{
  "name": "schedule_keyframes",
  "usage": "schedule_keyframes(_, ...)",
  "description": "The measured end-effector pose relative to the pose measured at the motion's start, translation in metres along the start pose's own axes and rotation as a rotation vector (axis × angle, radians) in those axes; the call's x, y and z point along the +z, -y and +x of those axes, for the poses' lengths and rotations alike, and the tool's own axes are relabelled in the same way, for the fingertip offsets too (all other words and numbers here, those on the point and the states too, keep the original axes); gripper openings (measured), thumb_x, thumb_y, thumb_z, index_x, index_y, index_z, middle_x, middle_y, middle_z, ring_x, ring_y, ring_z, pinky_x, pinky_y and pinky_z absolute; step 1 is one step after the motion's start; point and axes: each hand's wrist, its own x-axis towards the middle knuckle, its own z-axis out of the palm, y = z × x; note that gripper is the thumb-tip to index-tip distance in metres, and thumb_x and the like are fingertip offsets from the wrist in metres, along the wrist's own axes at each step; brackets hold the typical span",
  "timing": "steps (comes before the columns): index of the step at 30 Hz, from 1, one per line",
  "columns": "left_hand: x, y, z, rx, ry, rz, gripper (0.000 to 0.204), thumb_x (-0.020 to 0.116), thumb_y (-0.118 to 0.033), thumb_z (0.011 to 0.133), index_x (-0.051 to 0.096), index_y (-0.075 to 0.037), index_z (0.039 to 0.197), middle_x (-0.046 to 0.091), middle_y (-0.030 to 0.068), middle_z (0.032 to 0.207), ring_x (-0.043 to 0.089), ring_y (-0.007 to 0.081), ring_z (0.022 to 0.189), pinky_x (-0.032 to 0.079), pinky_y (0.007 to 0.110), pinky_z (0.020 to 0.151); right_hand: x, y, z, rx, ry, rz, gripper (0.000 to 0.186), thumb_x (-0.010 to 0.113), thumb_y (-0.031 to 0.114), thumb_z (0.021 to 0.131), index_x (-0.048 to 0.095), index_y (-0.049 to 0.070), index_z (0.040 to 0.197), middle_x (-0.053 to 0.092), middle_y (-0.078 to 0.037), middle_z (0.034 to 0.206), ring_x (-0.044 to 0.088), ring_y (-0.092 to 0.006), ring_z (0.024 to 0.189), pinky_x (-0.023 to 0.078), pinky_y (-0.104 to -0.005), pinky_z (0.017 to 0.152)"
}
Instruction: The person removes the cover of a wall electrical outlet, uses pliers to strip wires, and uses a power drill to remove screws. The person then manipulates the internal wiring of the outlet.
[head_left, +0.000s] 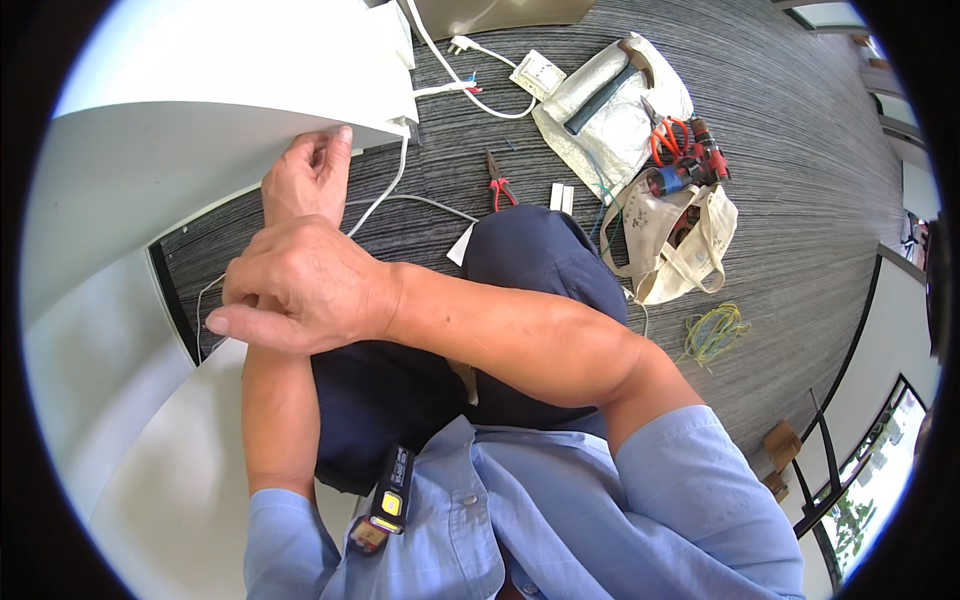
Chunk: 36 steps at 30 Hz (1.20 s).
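My left hand (pixel 305 175) is at the lower edge of a white panel (pixel 240 70), fingers curled and thumb raised near the edge; what it holds, if anything, is hidden. A white cable (pixel 395 175) hangs from the panel's corner, right of that hand. My right hand (pixel 295 285) crosses over my left forearm, its fingers bent and thumb pointing left; I cannot make out whether anything is in them. A thin cable (pixel 210 285) runs on the floor beside it.
On the striped carpet (pixel 790 200) lie red-handled pliers (pixel 500 185), a socket box (pixel 540 75), a hammer (pixel 600 100) on a silver sheet, orange scissors (pixel 668 135), a power tool (pixel 695 165), a canvas bag (pixel 675 245) and coiled wire (pixel 710 335).
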Motion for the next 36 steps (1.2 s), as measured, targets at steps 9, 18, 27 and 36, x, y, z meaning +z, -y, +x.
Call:
schedule_keyframes(9, 0.005, 0.010, 0.002, 0.017, -0.047, -0.021, 0.031, 0.067, -0.028, 0.101, 0.076, -0.002, 0.114, 0.080, 0.0166, 0.098, 0.078, 0.0293, 0.093, 0.059, 0.038, 0.084, 0.003, -0.001, -0.001, -0.015, -0.004, -0.018, 0.030, 0.077, 0.028, 0.091, 0.072, 0.003, 0.075, 0.067, -0.013, 0.066, 0.068, -0.0319, 0.064, 0.054, -0.0419, 0.065)
schedule_keyframes(18, 0.002, 0.015, 0.004, 0.056, -0.013, 0.026, 0.031, 0.067, -0.027, 0.100, 0.075, -0.003, 0.118, 0.080, 0.0161, 0.104, 0.077, 0.0282, 0.097, 0.058, 0.038, 0.088, 0.010, -0.002, -0.001, -0.056, -0.068, -0.021, 0.027, 0.079, 0.027, 0.088, 0.072, 0.005, 0.074, 0.067, -0.012, 0.065, 0.067, -0.0308, 0.064, 0.054, -0.0423, 0.062)
schedule_keyframes(27, 0.003, 0.044, 0.017, 0.121, 0.040, -0.067, 0.032, 0.068, -0.025, 0.101, 0.073, 0.000, 0.122, 0.079, 0.0143, 0.105, 0.074, 0.0197, 0.095, 0.056, 0.032, 0.088, 0.028, -0.005, -0.003, -0.164, -0.131, -0.041, 0.030, 0.077, 0.029, 0.085, 0.068, 0.006, 0.067, 0.064, -0.010, 0.062, 0.065, -0.0316, 0.062, 0.052, -0.0430, 0.061)
schedule_keyframes(36, 0.009, 0.049, 0.026, 0.021, 0.123, -0.226, 0.038, 0.063, -0.026, 0.106, 0.066, 0.002, 0.132, 0.076, 0.0112, 0.106, 0.070, 0.0169, 0.094, 0.053, 0.030, 0.087, 0.006, 0.030, 0.033, -0.201, -0.411, -0.088, 0.029, 0.076, 0.034, 0.078, 0.066, 0.009, 0.068, 0.066, -0.008, 0.064, 0.064, -0.0330, 0.062, 0.049, -0.0445, 0.057)
